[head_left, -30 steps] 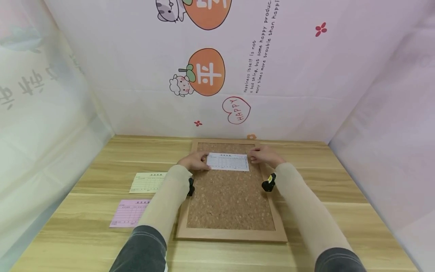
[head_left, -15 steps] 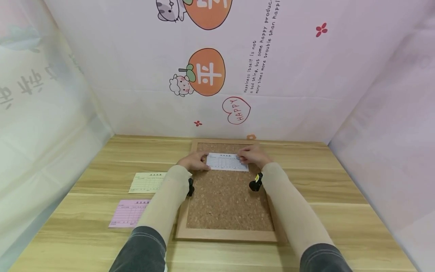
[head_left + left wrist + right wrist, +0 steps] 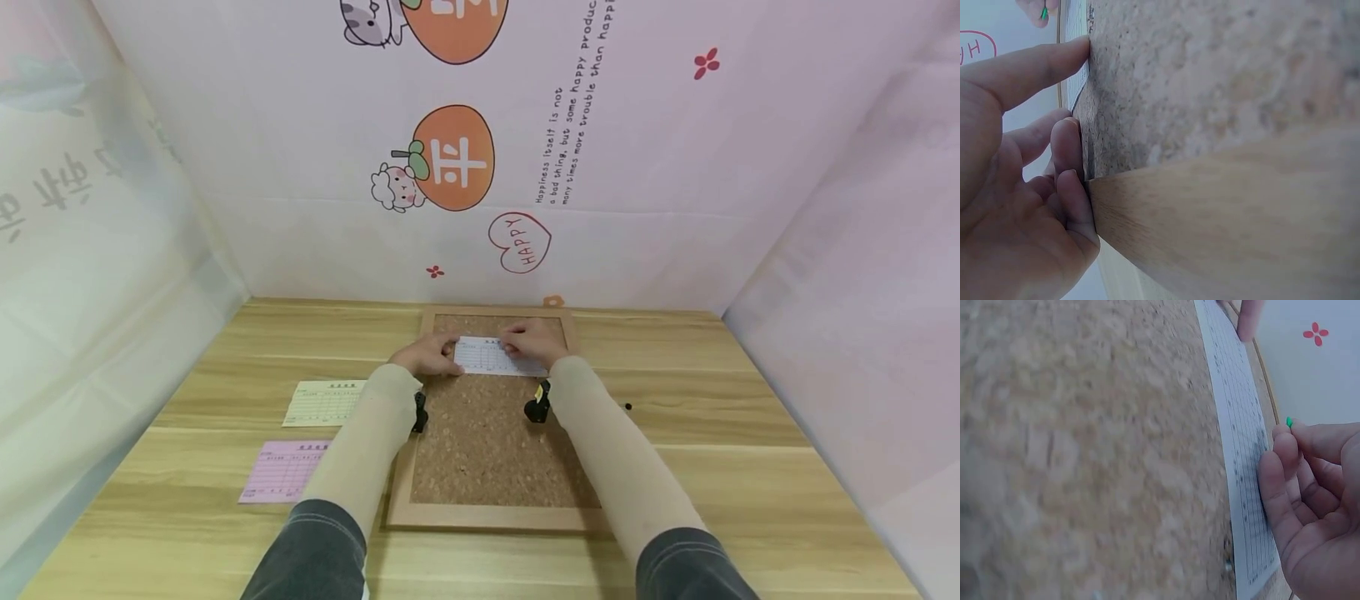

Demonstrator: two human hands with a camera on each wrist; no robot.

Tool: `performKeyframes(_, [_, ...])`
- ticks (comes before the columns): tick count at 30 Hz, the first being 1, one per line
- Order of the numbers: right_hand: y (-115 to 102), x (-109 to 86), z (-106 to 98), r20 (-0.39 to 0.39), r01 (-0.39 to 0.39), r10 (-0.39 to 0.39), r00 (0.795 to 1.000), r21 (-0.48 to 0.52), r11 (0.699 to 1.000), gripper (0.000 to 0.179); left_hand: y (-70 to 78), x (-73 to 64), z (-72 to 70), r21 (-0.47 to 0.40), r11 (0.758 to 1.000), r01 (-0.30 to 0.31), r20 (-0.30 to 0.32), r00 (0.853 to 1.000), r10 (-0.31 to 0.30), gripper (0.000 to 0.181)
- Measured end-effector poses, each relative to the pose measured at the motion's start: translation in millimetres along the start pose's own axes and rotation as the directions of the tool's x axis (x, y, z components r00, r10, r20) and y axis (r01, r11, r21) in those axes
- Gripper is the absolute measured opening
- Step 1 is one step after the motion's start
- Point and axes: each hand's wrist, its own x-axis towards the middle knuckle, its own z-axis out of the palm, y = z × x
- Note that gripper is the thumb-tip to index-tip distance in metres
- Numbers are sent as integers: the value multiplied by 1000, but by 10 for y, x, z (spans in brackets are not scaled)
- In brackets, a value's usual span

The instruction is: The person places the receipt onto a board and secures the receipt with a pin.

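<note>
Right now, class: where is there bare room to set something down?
Bare: tabletop between the right sleeve and right curtain, barring one black speck; cork board below the white slip, between sleeves. Crowded: the board's top, at the left hand and right hand; leftward, the yellow slip and pink slip.

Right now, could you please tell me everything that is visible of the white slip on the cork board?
The white slip looks like thin, rectangular paper, printed with a dark header and a ruled table. It lies crosswise on the upper part of the cork board, print up. The left grip touches its left end; the right grip hides part of its header.
</note>
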Motion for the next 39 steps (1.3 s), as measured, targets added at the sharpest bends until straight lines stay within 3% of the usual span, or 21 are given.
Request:
performKeyframes(3, [-51, -34, 35, -7, 18, -18, 1000, -50, 999, 27, 13, -3, 9, 7, 1000, 17, -10, 1000, -17, 74])
performKeyframes(8, [-77, -37, 93, -47, -22, 22, 999, -13, 1000, 24, 33, -20, 18, 23, 999, 28, -28, 999, -27, 73])
performKeyframes(12, [-86, -14, 126, -102, -37, 31, 994, -56, 998, 22, 51, -35, 7, 36, 999, 23, -29, 999, -22, 72])
performKeyframes(18, [-81, 95, 189, -126, -109, 112, 986, 29, 994, 22, 75, -44, 8, 70, 997, 17, -33, 999, -15, 71])
performKeyframes(24, [-89, 125, 229, -165, -158, 153, 974, -16, 987, 20, 65, -43, 13, 84, 996, 14, -31, 999, -12, 73])
performKeyframes(39, [-171, 32, 219, -152, -170, 164, 975, -26, 985, 22, 27, -30, 18, 68, 998, -4, -28, 1000, 6, 72])
